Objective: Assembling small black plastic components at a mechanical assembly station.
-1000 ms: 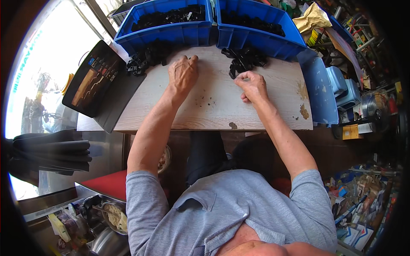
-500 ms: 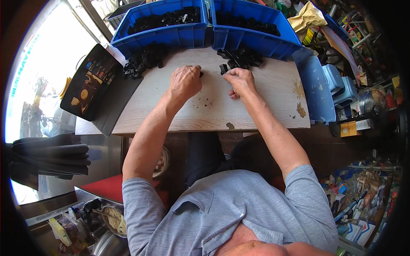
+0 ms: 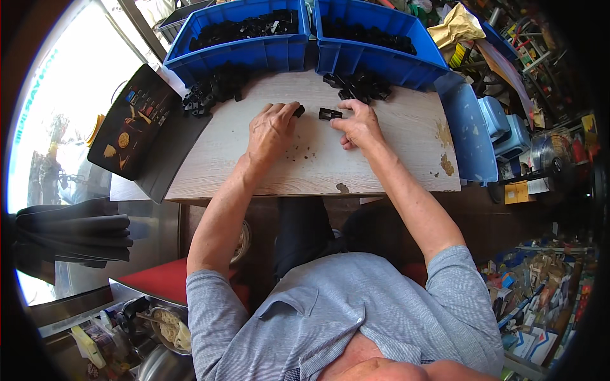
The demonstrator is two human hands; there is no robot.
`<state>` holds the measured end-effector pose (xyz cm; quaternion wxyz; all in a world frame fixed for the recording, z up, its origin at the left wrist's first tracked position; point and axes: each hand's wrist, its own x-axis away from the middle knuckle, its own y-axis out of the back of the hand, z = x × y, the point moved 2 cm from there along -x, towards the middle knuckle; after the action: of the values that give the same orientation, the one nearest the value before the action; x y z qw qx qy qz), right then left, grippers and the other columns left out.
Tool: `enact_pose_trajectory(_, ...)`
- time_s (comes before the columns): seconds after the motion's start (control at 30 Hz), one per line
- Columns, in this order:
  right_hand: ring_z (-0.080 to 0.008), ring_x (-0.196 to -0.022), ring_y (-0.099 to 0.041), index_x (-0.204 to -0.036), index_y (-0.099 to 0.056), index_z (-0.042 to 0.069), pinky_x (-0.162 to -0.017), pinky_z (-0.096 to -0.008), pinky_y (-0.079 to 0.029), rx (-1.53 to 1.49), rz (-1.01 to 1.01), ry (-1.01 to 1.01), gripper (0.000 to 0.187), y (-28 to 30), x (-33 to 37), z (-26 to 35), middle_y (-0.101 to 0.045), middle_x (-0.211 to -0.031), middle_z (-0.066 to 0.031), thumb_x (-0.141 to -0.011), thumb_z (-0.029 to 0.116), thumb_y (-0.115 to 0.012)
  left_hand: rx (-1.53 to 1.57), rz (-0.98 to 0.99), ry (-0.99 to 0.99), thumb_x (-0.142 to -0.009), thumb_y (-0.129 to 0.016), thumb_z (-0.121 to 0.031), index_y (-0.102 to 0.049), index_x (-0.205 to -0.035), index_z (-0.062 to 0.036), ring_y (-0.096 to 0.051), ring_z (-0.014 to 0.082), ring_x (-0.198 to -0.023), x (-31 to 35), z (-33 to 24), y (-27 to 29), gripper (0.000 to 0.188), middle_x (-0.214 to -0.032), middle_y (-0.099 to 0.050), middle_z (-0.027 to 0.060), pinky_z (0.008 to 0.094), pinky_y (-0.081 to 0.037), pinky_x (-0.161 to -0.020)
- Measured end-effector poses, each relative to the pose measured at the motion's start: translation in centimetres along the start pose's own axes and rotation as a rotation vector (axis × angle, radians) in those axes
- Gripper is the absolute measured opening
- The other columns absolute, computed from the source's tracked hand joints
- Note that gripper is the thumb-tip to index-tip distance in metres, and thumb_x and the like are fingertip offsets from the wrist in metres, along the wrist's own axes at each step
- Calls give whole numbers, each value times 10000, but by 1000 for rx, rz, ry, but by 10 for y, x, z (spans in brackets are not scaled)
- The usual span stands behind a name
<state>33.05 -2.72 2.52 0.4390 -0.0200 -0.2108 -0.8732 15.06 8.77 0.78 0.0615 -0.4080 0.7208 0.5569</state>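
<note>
Over the middle of the table, my left hand [image 3: 271, 129] is closed on a small black plastic piece [image 3: 298, 111] that pokes out past the fingertips. A short gap to the right, my right hand [image 3: 361, 125] pinches a black rectangular plastic part [image 3: 330, 114] between thumb and fingers, its hollow side showing. Beyond the right hand lies a pile of black parts [image 3: 365, 86]. Another heap of black parts [image 3: 216, 91] spreads at the far left of the tabletop.
Two blue bins, one left [image 3: 244, 56] and one right [image 3: 381, 60], stand along the far edge with black parts inside. A tablet in a dark case [image 3: 136, 124] leans at the left. A light blue container [image 3: 469, 127] hangs by the table's right edge.
The black part in my right hand has turned and come into fuller view, nearer my left hand. My left fingers have loosened a little, showing more of the small piece.
</note>
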Motion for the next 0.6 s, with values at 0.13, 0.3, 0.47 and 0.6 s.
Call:
enact_pose_trajectory(0.13,-115,-465,-572,-1124,-672,41,-397,-283,-489,125,51,-38,311,-3,-5,3,-645,-735,-62,-824,93,-734,141,-40,27,-862,-660,-70,-680,-1143,-64,-673,356,-957,-3,-13,-4,282,-1030,-712,125,430,-542,-834)
enact_pose_trajectory(0.3,-157,-502,-636,-1143,-701,73,-430,-310,-552,113,90,-23,336,0,-9,-6,-705,-811,-91,-812,121,-734,199,50,-191,-861,-622,-12,-702,-1148,-62,-688,352,-958,-19,-26,-19,302,-1078,-711,129,426,-555,-833)
enact_pose_trajectory(0.47,-144,-494,-623,-1113,-700,76,-425,-302,-538,56,90,-17,313,4,-9,-7,-691,-772,-74,-807,129,-744,220,81,-219,-853,-614,22,-720,-1125,-65,-696,350,-940,-26,-32,-25,304,-1074,-713,134,413,-567,-805)
enact_pose_trajectory(0.6,-140,-489,-616,-1118,-696,71,-421,-299,-532,65,109,24,314,2,-9,-10,-693,-782,-74,-812,126,-742,274,71,-196,-840,-620,39,-720,-1135,-69,-702,357,-917,-27,-28,-26,330,-1060,-715,136,417,-575,-784)
